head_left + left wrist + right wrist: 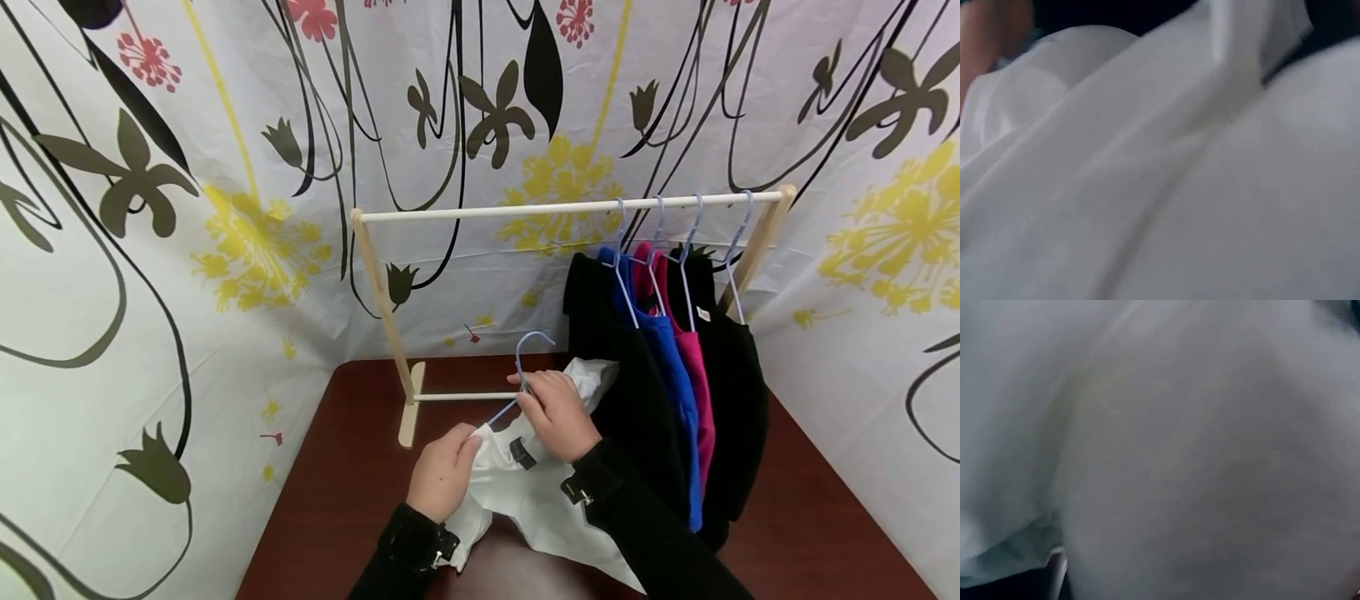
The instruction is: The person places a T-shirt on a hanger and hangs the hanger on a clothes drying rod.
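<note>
White shirt point(525, 492) lies bunched on the dark red counter point(337, 492), just in front of the wooden rack point(555, 208), between both hands. Light blue hanger point(521, 367) sits at the shirt's upper edge, hook up and tilted, its wire running down-left into the cloth.

Right hand point(558, 417): grip curled at the hanger's neck, pinching wire, palm over the shirt's collar area. Left hand point(442, 471): grip curled on the shirt's edge, right at the hanger's lower left end; can't tell if it also has the wire.

Both wrist views: blurred white cloth filling the frame, nothing else readable.

Right end of the rack's rail: four hung garments on similar hangers: black top point(600, 350), blue top point(671, 375), pink top point(693, 367), second black top point(738, 392). Black top touches the shirt's right side. Flower-print sheet point(225, 208) all around.
</note>
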`<state>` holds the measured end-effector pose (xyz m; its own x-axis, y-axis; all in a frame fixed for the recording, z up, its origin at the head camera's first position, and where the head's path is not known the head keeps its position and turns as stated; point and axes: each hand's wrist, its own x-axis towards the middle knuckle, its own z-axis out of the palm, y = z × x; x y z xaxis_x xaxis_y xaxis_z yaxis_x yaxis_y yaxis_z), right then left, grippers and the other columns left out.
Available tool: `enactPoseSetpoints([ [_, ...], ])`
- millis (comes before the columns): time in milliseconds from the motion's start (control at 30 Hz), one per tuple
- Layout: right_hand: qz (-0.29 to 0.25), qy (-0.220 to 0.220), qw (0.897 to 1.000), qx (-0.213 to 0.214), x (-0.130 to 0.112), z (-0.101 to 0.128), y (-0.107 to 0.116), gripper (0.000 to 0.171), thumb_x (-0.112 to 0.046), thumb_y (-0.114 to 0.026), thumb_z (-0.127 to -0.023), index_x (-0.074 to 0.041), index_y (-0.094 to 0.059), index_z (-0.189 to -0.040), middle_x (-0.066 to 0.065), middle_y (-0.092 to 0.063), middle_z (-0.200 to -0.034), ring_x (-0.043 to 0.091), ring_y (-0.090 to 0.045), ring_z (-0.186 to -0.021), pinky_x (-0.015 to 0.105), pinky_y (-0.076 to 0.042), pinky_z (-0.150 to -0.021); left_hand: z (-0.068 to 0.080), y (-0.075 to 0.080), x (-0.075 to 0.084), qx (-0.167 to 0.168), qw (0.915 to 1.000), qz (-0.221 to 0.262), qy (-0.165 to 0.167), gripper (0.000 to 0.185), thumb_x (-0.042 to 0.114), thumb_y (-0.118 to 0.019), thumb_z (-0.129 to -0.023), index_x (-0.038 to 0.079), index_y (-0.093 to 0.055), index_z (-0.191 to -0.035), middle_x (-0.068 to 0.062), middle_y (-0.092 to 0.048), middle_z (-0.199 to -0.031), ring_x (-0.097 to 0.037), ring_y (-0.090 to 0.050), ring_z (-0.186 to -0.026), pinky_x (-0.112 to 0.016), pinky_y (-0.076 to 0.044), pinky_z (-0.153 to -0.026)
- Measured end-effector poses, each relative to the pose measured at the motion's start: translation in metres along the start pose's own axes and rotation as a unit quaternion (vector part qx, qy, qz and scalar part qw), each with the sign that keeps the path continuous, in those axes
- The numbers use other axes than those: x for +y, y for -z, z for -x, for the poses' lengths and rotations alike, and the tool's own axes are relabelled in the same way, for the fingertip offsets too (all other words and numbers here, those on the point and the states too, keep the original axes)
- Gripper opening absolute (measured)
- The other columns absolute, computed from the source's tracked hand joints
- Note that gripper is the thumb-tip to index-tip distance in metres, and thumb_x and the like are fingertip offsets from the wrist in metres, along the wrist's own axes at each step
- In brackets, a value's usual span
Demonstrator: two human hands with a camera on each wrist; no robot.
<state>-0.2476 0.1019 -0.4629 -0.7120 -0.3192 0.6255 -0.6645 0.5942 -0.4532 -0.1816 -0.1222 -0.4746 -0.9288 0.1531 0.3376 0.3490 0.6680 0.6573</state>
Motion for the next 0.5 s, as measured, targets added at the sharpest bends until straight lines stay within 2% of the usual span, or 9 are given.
enactPoseSetpoints([
  [100,0.014,0.030,0.999,0.020,0.008,0.004,-0.001,0.022,-0.013,-0.054,-0.103,-0.008,-0.069,-0.120,0.006,-0.069,-0.115,0.027,-0.059,-0.113,0.056,-0.029,-0.110,0.000,0.004,0.001,0.014,0.9998,0.015,0.003,0.014,0.026,-0.058,-0.104,0.021,-0.070,-0.109,0.007,-0.072,-0.098,-0.010,-0.066,-0.087,-0.037,-0.052,-0.078],
  [167,0.020,0.033,0.999,0.024,0.014,0.006,0.000,0.024,-0.013,-0.051,-0.104,-0.007,-0.068,-0.120,0.008,-0.068,-0.120,0.030,-0.057,-0.118,0.059,-0.025,-0.112,0.000,0.008,0.001,0.023,0.9995,0.019,0.005,0.014,0.026,-0.059,-0.104,0.021,-0.071,-0.108,0.007,-0.072,-0.098,-0.010,-0.065,-0.087,-0.037,-0.052,-0.078],
  [333,0.038,0.000,0.999,0.026,0.029,0.012,0.004,0.027,-0.014,-0.050,-0.106,-0.006,-0.067,-0.124,0.015,-0.064,-0.127,0.035,-0.049,-0.130,0.057,-0.020,-0.116,0.005,0.016,0.000,0.035,0.9988,0.032,0.011,0.012,0.025,-0.061,-0.103,0.021,-0.072,-0.107,0.007,-0.072,-0.098,-0.010,-0.065,-0.086,-0.037,-0.052,-0.078],
  [500,0.082,-0.023,0.996,0.030,0.043,0.017,0.007,0.030,-0.016,-0.048,-0.106,-0.006,-0.065,-0.129,0.014,-0.063,-0.130,0.034,-0.046,-0.135,0.056,-0.017,-0.117,0.009,0.022,-0.001,0.039,0.9985,0.038,0.007,0.014,0.026,-0.060,-0.103,0.020,-0.072,-0.108,0.008,-0.072,-0.098,-0.009,-0.064,-0.085,-0.036,-0.052,-0.078],
])
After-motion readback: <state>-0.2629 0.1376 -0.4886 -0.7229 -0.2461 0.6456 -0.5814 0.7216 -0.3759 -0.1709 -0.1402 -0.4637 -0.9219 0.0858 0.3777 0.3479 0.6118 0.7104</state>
